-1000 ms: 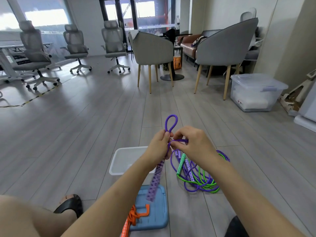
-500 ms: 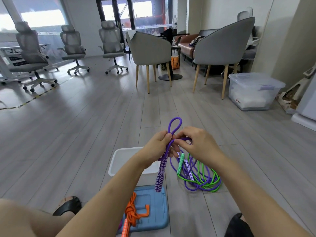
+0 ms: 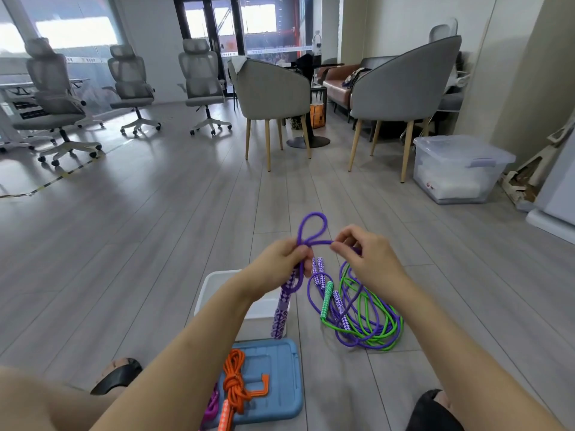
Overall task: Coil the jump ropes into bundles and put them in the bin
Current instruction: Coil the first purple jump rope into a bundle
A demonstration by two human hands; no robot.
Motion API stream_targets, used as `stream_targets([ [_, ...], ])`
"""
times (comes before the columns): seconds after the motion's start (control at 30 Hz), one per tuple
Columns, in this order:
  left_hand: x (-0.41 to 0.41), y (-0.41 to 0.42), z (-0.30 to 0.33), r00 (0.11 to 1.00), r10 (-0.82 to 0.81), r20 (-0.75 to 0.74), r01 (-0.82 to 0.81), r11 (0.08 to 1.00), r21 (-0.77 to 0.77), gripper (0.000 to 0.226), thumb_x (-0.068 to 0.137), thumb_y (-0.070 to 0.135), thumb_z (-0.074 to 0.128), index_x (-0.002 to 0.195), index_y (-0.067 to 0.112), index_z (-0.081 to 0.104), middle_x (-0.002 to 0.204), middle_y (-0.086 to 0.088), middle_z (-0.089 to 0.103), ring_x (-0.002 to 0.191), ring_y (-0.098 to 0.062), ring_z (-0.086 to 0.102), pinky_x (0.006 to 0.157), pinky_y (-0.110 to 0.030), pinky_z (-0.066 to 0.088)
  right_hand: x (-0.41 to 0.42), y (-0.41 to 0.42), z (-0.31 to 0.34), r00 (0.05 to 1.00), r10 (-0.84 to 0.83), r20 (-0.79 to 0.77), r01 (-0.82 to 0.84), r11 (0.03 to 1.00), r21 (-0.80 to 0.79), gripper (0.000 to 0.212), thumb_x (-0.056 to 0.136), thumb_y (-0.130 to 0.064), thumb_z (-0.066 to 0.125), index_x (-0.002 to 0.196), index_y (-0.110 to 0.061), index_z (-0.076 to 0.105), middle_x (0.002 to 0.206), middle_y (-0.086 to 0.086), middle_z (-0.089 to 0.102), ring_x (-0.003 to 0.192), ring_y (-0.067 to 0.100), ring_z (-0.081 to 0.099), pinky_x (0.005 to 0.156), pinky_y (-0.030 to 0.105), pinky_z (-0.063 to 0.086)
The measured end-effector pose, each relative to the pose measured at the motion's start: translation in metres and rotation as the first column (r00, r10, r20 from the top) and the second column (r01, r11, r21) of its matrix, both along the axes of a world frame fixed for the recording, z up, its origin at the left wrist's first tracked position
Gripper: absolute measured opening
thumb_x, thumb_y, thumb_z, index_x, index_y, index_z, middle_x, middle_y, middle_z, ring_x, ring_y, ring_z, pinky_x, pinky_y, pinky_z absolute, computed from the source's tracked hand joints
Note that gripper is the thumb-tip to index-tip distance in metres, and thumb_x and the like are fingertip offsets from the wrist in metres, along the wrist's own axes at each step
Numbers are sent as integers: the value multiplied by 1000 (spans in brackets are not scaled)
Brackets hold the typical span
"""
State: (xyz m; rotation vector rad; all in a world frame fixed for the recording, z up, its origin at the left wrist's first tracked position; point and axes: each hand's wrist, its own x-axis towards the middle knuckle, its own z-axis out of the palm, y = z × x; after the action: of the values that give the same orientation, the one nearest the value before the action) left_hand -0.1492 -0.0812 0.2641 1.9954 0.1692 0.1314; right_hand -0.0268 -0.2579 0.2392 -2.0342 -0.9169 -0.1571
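Left hand [image 3: 277,256] gripping purple jump rope [image 3: 311,228] below its loop, handle hanging over white bin [image 3: 214,284]; right hand [image 3: 364,256] pinching the rope's strand.

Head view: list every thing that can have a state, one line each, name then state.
Left hand: grips the purple rope at its loop.
Right hand: pinches the rope's strand.
Purple rope: held up, loop formed, handle hanging.
White bin: open, lid off.
Blue lid: flat on the floor.
Orange rope: bundled, on the lid.
Green and purple ropes: loose pile on the floor.
Clear storage box: lid on.
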Motion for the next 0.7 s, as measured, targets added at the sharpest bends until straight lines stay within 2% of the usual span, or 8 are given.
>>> stream_targets([
  [0.07,-1,8,4,993,94,74,-80,982,-172,25,110,15,38,96,8,58,78,-2,64,80,-20,65,84,-36,55,8,-6,-6,987,-35,-156,51,993,103,14,100,-27,65,86,-26,63,68,-8,58,59,7,50,58,26,41],
  [0.13,-2,9,7,988,116,100,-79,946,-314,23,110,15,37,95,9,53,74,0,55,74,-19,58,84,-34,54,12,-10,-14,966,-109,-236,146,979,145,17,100,-29,66,84,-23,63,65,-7,54,55,4,45,54,23,37],
  [0.27,1,-6,2,992,91,91,-59,949,-309,24,111,14,33,107,4,54,75,-1,47,70,-16,51,82,-33,53,4,2,-19,889,-157,-429,316,890,328,25,98,-33,69,82,-15,62,66,-5,57,56,8,46,54,24,37],
  [0.33,4,-11,-4,988,114,100,-83,959,-271,29,112,14,30,119,0,55,75,-1,45,71,-16,49,81,-33,51,-5,15,-17,855,-124,-504,353,851,389,14,99,-23,64,87,-16,64,72,-2,62,62,12,51,58,26,41],
  [0.37,6,-13,-7,987,122,107,-91,962,-259,31,112,14,30,124,1,55,75,-1,44,73,-17,48,82,-33,50,-10,21,-16,846,-82,-528,339,846,411,8,99,-17,61,92,-18,65,78,1,65,65,14,53,59,28,43],
  [0.53,11,-18,-13,984,139,114,-106,961,-256,33,112,16,30,132,7,54,74,2,47,73,-16,50,85,-37,47,-30,30,-13,886,111,-450,151,848,507,24,100,-11,59,109,-28,72,83,-6,61,65,15,47,59,31,43],
  [0.63,14,-18,-17,984,135,118,-99,958,-268,34,112,18,31,132,10,57,73,5,48,71,-13,51,84,-39,47,-36,33,-12,876,167,-453,106,849,518,34,101,-7,58,109,-35,76,87,-4,63,65,10,48,63,23,45],
  [0.7,14,-20,-20,984,134,117,-95,951,-295,32,112,18,32,125,4,57,74,3,48,72,-15,49,82,-41,45,-40,35,-12,874,194,-445,69,858,509,48,102,-1,52,105,-43,76,99,0,68,67,6,53,68,20,49],
])
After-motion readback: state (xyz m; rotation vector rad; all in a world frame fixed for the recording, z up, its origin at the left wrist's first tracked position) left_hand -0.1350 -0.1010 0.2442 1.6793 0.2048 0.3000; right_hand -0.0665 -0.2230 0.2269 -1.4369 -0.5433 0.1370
